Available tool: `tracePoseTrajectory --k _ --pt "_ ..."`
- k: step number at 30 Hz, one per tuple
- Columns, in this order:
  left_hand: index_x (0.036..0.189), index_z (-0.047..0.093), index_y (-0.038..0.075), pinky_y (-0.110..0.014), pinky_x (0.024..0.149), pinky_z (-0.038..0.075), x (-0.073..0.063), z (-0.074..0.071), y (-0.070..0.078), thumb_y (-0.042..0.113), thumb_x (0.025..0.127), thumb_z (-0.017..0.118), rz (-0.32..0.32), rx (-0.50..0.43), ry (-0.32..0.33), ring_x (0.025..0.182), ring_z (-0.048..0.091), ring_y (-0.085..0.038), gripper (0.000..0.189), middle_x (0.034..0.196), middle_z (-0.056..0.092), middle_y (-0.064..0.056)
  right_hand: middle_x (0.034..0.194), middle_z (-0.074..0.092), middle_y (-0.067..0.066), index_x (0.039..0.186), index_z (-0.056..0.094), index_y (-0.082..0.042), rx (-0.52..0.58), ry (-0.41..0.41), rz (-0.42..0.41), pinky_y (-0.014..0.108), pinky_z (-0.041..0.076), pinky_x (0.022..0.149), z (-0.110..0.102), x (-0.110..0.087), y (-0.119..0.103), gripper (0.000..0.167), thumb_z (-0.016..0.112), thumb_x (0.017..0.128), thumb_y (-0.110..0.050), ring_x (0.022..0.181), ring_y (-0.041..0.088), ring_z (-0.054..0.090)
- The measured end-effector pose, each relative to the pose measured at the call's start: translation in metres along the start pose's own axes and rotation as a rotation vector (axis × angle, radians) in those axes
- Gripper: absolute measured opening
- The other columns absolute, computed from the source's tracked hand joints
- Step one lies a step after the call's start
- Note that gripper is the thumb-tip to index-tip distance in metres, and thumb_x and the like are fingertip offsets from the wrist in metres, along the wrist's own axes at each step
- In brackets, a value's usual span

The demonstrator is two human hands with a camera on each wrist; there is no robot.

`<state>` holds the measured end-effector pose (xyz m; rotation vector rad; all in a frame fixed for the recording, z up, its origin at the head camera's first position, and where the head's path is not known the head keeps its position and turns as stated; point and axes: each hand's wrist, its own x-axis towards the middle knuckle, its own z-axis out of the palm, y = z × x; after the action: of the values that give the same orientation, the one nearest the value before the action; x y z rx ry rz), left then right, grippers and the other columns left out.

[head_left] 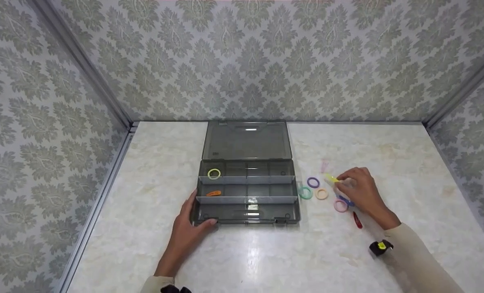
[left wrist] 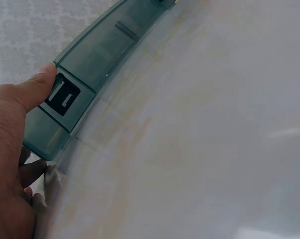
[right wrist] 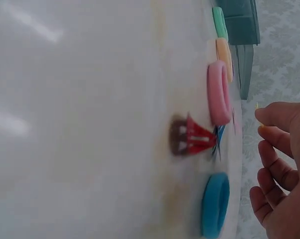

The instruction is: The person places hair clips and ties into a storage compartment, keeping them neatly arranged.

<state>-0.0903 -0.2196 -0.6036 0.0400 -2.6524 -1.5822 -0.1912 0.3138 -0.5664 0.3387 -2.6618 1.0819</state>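
My left hand (head_left: 187, 230) grips the front left corner of a grey see-through compartment box (head_left: 230, 211), thumb on the front wall. In the right wrist view, the thumb and forefinger of my right hand (right wrist: 284, 149) pinch a small yellow hair clip (head_left: 331, 178), held right of the box. A yellow hair tie (head_left: 214, 169) lies in the box's back left compartment, an orange hair clip (head_left: 213, 193) in the middle row's left one. Close to my right hand are a pink hair tie (head_left: 341, 205), a blue hair clip (head_left: 346, 200) and a red hair clip (head_left: 358, 220).
The box's lid (head_left: 246, 142) lies folded back towards the wall. Between box and right hand lie purple (head_left: 313, 182), green (head_left: 306, 193) and peach (head_left: 321, 194) hair ties. A pale pink clip (head_left: 325, 165) lies behind them. A blue hair tie (right wrist: 216, 205) shows in the right wrist view.
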Motion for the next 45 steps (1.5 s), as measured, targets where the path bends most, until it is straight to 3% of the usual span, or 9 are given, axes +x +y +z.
tracePoseTrajectory --k 5,11,31,39,45 --pt "0.177 0.025 0.025 -0.058 0.135 0.026 0.002 -0.001 0.001 0.054 0.089 0.091 -0.002 0.012 -0.003 0.166 0.028 -0.036 0.114 0.179 0.031 -0.014 0.102 0.073 0.012 0.101 0.083 -0.003 0.059 -0.008 -0.025 0.043 0.043 0.095 0.008 0.016 -0.019 0.009 0.087 0.094 0.000 0.110 0.027 0.054" --pt "0.177 0.025 0.024 -0.058 0.135 0.026 0.002 -0.003 0.000 0.049 0.089 0.093 0.001 0.002 -0.007 0.166 0.027 -0.036 0.113 0.179 0.031 -0.014 0.103 0.074 0.012 0.101 0.083 -0.004 0.110 -0.036 -0.124 0.046 0.044 0.095 0.020 0.031 -0.041 0.010 0.088 0.092 0.000 0.108 0.030 0.055" --pt "0.176 0.029 0.019 -0.057 0.135 0.027 0.001 -0.002 0.002 0.049 0.088 0.093 0.003 0.017 0.018 0.164 0.031 -0.038 0.113 0.177 0.036 -0.017 0.105 0.069 0.006 0.101 0.082 -0.012 0.093 -0.178 -0.277 0.053 0.055 0.094 0.058 0.060 -0.098 0.009 0.089 0.096 -0.011 0.106 0.027 0.055" --pt "0.176 0.029 0.021 -0.055 0.135 0.027 0.000 -0.003 0.001 0.049 0.088 0.094 0.007 -0.007 0.008 0.165 0.031 -0.035 0.113 0.177 0.035 -0.014 0.102 0.068 0.009 0.105 0.084 -0.007 0.054 -0.247 -0.310 0.049 0.053 0.089 0.074 0.068 -0.120 0.011 0.089 0.095 -0.011 0.102 0.027 0.054" --pt "0.176 0.028 0.021 -0.055 0.136 0.026 -0.001 -0.001 0.001 0.048 0.089 0.094 0.000 -0.011 0.004 0.165 0.031 -0.035 0.113 0.177 0.035 -0.014 0.098 0.067 0.011 0.104 0.084 -0.005 0.054 -0.251 -0.352 0.052 0.052 0.088 0.085 0.074 -0.131 0.013 0.090 0.094 -0.011 0.098 0.028 0.052"
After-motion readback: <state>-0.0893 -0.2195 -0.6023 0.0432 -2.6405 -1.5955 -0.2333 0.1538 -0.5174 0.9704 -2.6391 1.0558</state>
